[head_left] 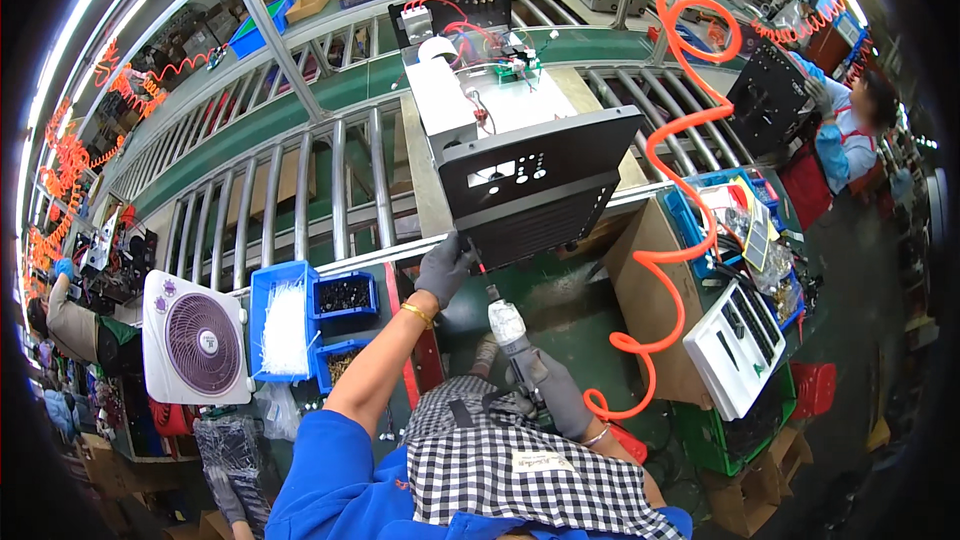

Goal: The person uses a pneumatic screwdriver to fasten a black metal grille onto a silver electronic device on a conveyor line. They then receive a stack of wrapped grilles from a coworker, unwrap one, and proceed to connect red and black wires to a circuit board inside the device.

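Observation:
My right hand (562,392), in a grey glove, is wrapped round a power screwdriver (508,326) with a whitish front part. Its thin bit points up and away, toward the lower left of a black front panel (535,165). My left hand (443,270), also gloved, has its fingers curled by that lower left corner, close to the bit tip; whatever they pinch is hidden. The panel belongs to an open metal casing with a white inner plate (440,100), red wires and a green circuit board (518,68). This unit rests on the roller conveyor.
Blue bins (280,325) of white strips and small dark parts stand at left beside a box fan (200,340). A coiled orange air hose (655,155) hangs at right, near a cardboard sheet (655,285) and a white tray (735,350). A co-worker (850,130) handles another black panel (770,95).

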`<action>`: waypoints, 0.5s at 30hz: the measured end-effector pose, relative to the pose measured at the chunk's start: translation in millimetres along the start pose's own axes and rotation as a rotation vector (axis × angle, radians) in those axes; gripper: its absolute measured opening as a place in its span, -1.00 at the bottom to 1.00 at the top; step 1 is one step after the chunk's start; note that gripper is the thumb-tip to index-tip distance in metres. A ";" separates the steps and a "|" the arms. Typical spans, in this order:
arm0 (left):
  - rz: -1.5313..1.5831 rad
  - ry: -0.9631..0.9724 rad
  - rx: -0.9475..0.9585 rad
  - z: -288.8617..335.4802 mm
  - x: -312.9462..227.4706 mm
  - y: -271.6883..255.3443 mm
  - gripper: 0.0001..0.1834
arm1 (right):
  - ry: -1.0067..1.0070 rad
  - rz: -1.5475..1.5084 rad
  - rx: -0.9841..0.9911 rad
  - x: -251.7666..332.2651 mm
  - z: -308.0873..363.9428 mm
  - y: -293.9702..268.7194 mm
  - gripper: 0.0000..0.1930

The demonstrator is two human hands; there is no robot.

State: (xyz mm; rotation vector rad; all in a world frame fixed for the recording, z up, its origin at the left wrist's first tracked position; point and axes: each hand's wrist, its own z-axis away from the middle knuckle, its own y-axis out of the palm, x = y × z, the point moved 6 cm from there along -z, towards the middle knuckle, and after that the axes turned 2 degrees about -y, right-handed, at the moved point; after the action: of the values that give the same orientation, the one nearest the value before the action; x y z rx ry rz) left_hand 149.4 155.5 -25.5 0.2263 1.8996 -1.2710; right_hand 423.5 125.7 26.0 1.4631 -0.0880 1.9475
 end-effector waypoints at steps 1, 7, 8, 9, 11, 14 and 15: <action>0.002 0.001 0.006 -0.4 -0.4 -0.8 -0.76 | 0.014 -0.035 0.017 0.5 2.1 2.3 -0.47; 0.014 0.061 -0.017 -3.4 3.4 1.3 -0.80 | 0.017 -0.059 0.013 -8.1 -3.0 8.5 -0.48; 0.008 0.079 -0.027 -4.6 3.8 0.8 -0.80 | 0.013 -0.055 0.017 -11.4 -3.5 7.8 -0.51; 0.011 0.080 -0.022 -5.4 4.1 1.0 -0.80 | 0.009 -0.051 0.021 -13.3 -4.3 7.4 -0.55; 0.018 0.077 -0.013 -4.0 0.6 -0.4 -0.79 | 0.009 -0.069 0.026 -13.8 -4.2 7.5 -0.54; 0.044 0.028 0.003 -2.8 6.3 0.1 -0.71 | 0.043 -0.048 0.005 -9.6 -4.1 10.1 -0.53; 0.043 0.008 0.024 -2.0 1.4 -2.4 -0.68 | 0.067 -0.034 -0.010 -9.5 -3.9 11.2 -0.53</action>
State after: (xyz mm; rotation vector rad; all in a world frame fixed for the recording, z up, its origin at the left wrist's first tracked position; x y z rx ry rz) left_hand 146.1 155.6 -24.5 0.2832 1.8771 -1.2658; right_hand 415.3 114.4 20.1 1.3831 -0.0417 1.9638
